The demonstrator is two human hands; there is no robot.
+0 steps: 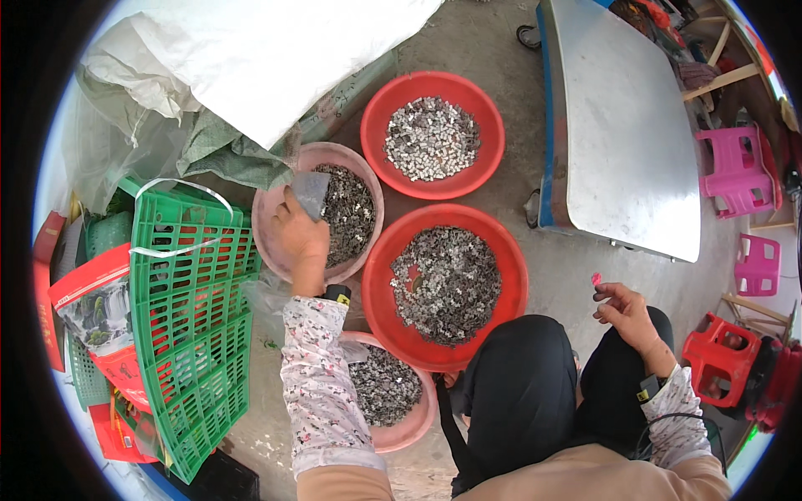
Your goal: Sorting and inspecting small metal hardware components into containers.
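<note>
My left hand (302,235) reaches over a pink basin (269,194) and grips a flat grey scoop-like piece (311,194) by its lower edge. Small dark metallic pieces (351,219) fill the right side of that basin. To its right, a large red basin (379,288) holds a heap of similar grey bits (451,288). My right hand (628,316) is raised above my right knee, thumb and fingers pinched on a small pinkish-red thing (596,279), too small to name.
A farther red basin (374,125) contains lighter silvery pieces. Nearer stands another pink basin (426,409). A green plastic crate (196,334) is tipped up at left, below a white sheet (276,50). At right are a wheeled metal-topped table (626,125) and plastic stools (735,171).
</note>
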